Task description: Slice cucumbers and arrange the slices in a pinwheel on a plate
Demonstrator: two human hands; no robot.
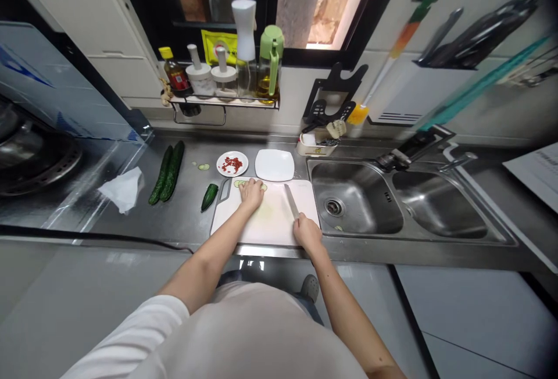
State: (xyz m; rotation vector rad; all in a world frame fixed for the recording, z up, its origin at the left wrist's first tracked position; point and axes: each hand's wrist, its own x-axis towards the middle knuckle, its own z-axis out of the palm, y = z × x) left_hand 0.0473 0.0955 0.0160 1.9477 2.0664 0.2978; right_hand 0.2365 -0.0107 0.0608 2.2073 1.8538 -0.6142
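Observation:
My left hand (251, 193) rests near the top edge of the white cutting board (274, 225), its fingers bent over pale cucumber slices (238, 183). What lies under the fingers is hidden. My right hand (307, 231) is wrapped round the handle of a knife (292, 201), whose blade points away from me over the board's right part. Left of the board lies a cut piece of cucumber (210, 197). Behind the board stand a plate of chopped red pieces (232, 164) and a white square plate (274, 165).
Two whole cucumbers (171, 171) and a white cloth or tissue (123, 190) lie on the left counter. A double sink (361, 199) is on the right. A rack (226, 102) with bottles and jars hangs on the wall ahead. A stove (35, 152) stands far left.

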